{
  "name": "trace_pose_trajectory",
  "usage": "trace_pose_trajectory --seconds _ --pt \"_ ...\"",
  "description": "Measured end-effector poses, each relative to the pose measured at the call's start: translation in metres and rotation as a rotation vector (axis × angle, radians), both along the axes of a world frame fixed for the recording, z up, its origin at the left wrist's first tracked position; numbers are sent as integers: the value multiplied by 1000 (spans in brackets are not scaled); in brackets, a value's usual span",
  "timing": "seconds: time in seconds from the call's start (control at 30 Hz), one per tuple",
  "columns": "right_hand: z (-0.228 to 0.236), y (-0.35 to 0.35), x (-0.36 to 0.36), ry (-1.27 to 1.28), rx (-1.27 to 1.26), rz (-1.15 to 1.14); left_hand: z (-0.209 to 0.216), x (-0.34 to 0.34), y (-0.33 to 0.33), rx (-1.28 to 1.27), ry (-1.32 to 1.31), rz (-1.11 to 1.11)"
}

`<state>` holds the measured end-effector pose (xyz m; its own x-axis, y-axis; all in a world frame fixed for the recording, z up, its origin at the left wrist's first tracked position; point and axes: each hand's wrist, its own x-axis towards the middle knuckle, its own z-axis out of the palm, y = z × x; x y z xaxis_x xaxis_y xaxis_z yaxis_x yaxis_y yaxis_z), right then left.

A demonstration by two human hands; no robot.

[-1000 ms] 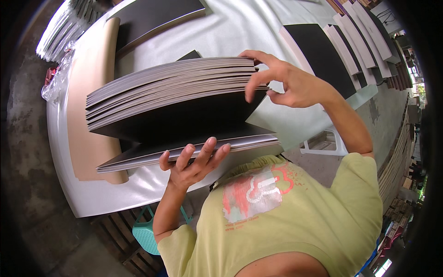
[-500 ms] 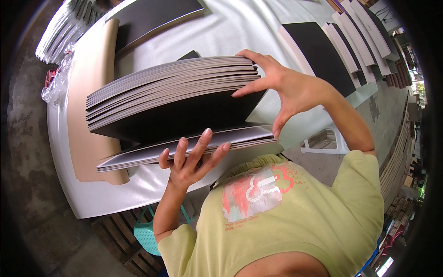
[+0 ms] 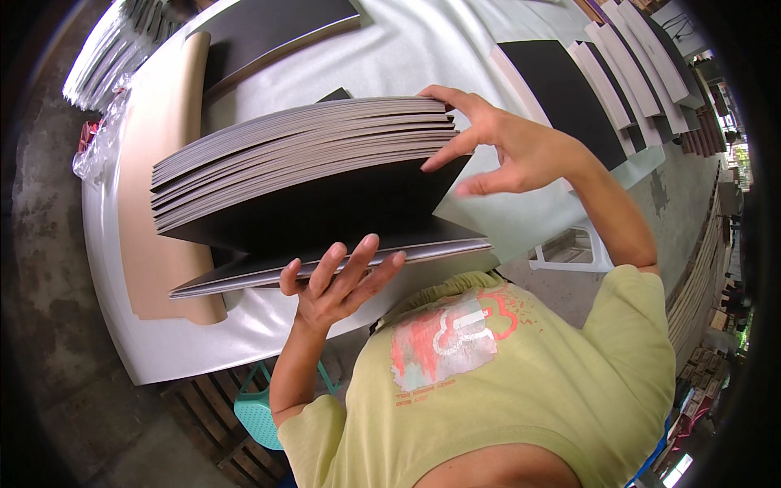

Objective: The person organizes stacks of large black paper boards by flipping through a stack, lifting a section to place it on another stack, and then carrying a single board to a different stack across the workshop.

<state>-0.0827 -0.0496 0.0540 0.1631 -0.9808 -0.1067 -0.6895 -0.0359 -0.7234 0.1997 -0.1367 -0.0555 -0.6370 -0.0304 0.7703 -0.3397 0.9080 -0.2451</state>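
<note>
A thick stack of black boards with grey edges (image 3: 301, 146) leans up in front of me, its black underside facing me. My right hand (image 3: 504, 150) grips its right end, with one finger behind the top edge and another across the near edges; the blurred thumb stands off the boards. Below, a thinner pile of boards (image 3: 423, 237) opens away from the stack like a wedge, its top face black. Across its near edge lie the spread fingers of my left hand (image 3: 342, 281), holding it; the thumb is not plainly visible.
A silvery sheet (image 3: 407, 49) covers the table. Brown board (image 3: 163, 179) lies left, and a black-topped stack (image 3: 277, 37) lies behind it. More black-topped stacks (image 3: 561, 89) stand at right. A white stool (image 3: 573, 248) and a green stool (image 3: 259, 415) are below the table.
The lower pile's top face was pale and is now black. My right thumb has left the pile's right end and moved up and left. My left hand has barely shifted.
</note>
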Motion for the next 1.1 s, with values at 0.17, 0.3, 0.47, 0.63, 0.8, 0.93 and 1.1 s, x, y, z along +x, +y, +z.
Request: trace_pose_trajectory --seconds 0.17,0.3,0.47,0.63,0.8,0.93,1.1 --pt "9 1 2 66 -19 80 3 0 0 1 -5 -32" --pt "10 5 0 105 -75 123 6 -5 1 14 1 -35" --pt "3 8 1 124 -108 94 8 -5 2 25 -13 -40" --pt "6 6 4 115 -73 92 7 1 2 18 -22 -41" --pt "5 7 6 125 -82 97 7 -1 2 21 -24 -33" --pt "9 6 7 133 -37 103 7 0 1 6 -25 -32" --pt "5 7 8 122 -32 78 5 1 1 15 -13 -33"
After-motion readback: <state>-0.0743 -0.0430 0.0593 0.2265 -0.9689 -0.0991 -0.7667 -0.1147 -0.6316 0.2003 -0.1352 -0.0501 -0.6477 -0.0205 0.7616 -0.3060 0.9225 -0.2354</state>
